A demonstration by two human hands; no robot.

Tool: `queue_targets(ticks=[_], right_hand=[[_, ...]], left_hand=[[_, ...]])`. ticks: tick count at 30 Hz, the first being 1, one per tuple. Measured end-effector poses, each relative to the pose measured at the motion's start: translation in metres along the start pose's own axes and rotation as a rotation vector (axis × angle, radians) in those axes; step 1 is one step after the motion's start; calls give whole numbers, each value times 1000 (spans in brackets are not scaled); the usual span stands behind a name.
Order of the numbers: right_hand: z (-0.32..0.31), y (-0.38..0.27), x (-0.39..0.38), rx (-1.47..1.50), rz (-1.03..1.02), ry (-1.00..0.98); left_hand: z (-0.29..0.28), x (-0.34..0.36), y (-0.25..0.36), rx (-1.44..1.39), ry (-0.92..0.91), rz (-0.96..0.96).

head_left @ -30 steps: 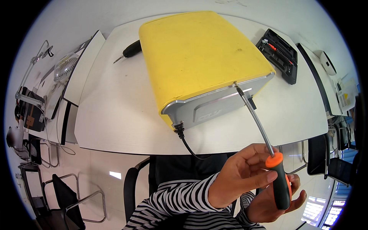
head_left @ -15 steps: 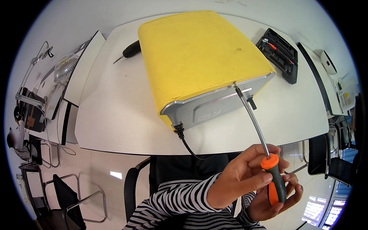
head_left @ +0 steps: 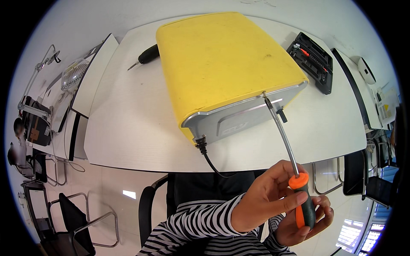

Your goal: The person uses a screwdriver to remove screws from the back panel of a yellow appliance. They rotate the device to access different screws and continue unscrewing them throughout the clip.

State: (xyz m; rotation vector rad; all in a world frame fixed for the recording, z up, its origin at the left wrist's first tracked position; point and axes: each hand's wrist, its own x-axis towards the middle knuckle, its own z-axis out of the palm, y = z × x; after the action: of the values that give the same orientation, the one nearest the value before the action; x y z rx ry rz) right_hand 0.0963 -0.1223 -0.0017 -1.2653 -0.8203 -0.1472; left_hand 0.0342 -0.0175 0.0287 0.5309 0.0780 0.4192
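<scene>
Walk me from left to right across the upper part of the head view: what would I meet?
A fan-like caged object, a black-handled screwdriver, the big yellow box, an open black tool case, a white rounded object.

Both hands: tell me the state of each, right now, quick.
Left hand: closed, holding the screwdriver.
Right hand: fingers curled around the butt end of the same screwdriver.
</scene>
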Motion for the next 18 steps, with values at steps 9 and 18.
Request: queue_targets(ticks=[9, 18], right_hand=[[-1, 0, -2, 27, 5, 26], [-2, 1, -3, 71, -2, 24]], left_hand=[[-2, -1, -3, 4, -27, 4], [-1, -2, -4, -12, -21, 4]])
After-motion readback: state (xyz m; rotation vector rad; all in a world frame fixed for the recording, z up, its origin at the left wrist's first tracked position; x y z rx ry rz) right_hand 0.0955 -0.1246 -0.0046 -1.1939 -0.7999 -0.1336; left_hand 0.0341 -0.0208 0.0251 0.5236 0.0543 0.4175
